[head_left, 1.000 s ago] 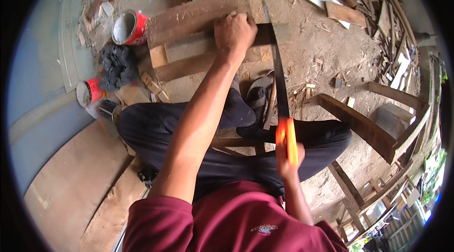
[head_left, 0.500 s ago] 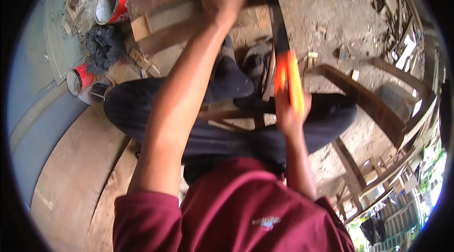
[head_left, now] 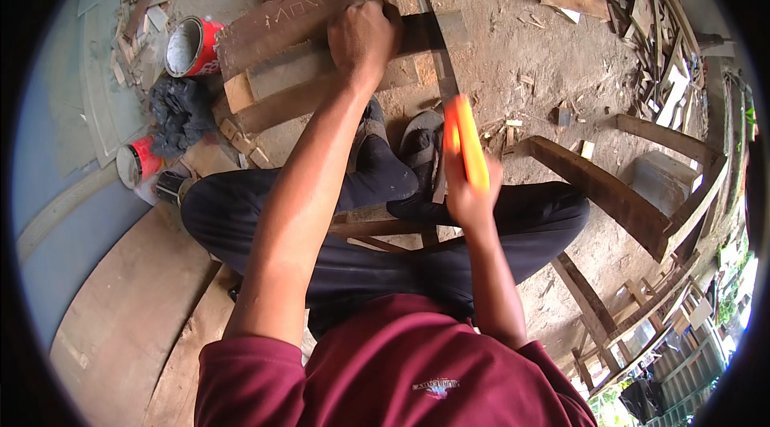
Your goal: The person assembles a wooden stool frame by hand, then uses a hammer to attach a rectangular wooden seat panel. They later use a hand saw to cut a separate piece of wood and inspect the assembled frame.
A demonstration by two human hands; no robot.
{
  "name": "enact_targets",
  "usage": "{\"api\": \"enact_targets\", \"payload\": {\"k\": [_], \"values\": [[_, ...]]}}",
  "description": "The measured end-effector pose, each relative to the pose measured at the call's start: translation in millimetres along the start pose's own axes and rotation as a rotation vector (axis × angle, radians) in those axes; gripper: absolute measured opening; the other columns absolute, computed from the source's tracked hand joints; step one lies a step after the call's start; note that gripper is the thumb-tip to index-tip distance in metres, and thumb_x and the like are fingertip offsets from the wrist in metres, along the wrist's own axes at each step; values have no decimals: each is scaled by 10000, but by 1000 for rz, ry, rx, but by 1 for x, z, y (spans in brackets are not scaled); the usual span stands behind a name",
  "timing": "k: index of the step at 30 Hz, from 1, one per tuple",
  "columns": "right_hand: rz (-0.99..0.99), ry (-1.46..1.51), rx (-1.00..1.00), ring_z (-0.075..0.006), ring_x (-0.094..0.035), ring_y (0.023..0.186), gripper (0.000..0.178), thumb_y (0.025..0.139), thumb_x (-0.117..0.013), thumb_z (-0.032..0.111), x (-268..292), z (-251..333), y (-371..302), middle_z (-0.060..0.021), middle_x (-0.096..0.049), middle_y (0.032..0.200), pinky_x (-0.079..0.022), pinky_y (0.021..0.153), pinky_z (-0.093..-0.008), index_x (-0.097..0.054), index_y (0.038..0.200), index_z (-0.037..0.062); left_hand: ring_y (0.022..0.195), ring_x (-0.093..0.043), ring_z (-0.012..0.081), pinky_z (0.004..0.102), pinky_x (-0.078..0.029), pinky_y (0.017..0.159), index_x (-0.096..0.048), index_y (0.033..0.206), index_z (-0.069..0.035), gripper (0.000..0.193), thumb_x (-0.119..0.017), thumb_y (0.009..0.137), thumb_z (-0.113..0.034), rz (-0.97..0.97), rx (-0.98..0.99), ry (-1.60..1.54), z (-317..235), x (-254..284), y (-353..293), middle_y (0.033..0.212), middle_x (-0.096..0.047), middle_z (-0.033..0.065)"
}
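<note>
My left hand (head_left: 362,36) is clenched over the far edge of a plank (head_left: 309,14), which lies on the sandy ground ahead of my crossed legs. My right hand (head_left: 472,196) grips a saw (head_left: 461,134) by its orange handle; the blade runs up across the plank just right of my knuckles. I see bare sand (head_left: 513,42) to the right, scrap wood beyond. Left of the plank stands a red can (head_left: 192,46), pale inside; a second can (head_left: 138,162) sits nearer my knee.

The saw blade (head_left: 429,34) passes partly hidden behind the plank (head_left: 305,14).
</note>
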State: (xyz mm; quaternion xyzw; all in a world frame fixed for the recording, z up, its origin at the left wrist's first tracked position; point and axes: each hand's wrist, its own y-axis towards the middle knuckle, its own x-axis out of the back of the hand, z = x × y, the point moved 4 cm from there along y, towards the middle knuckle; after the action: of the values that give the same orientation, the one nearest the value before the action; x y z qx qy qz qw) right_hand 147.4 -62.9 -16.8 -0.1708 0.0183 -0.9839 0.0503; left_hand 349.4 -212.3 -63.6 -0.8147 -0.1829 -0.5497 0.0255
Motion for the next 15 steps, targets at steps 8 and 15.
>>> {"api": "enact_targets", "payload": {"k": [8, 15], "values": [[8, -176, 2, -162, -532, 456, 124, 859, -600, 50, 54, 3, -104, -91, -580, 589, -411, 451, -293, -659, 826, -54, 822, -672, 384, 476, -536, 750, -700, 773, -9, 347, -526, 874, -290, -104, -8, -13, 4, 2, -6, 870, -683, 210], [-8, -10, -15, -68, -459, 512, 107, 909, -620, 74, -11, 16, 35, 5, -502, 588, -355, 450, -262, -639, 914, -31, 815, -674, 399, 480, -541, 750, -719, 805, -22, 317, -527, 863, -269, 68, 37, -43, 4, -4, 0, 880, -681, 220]]}}
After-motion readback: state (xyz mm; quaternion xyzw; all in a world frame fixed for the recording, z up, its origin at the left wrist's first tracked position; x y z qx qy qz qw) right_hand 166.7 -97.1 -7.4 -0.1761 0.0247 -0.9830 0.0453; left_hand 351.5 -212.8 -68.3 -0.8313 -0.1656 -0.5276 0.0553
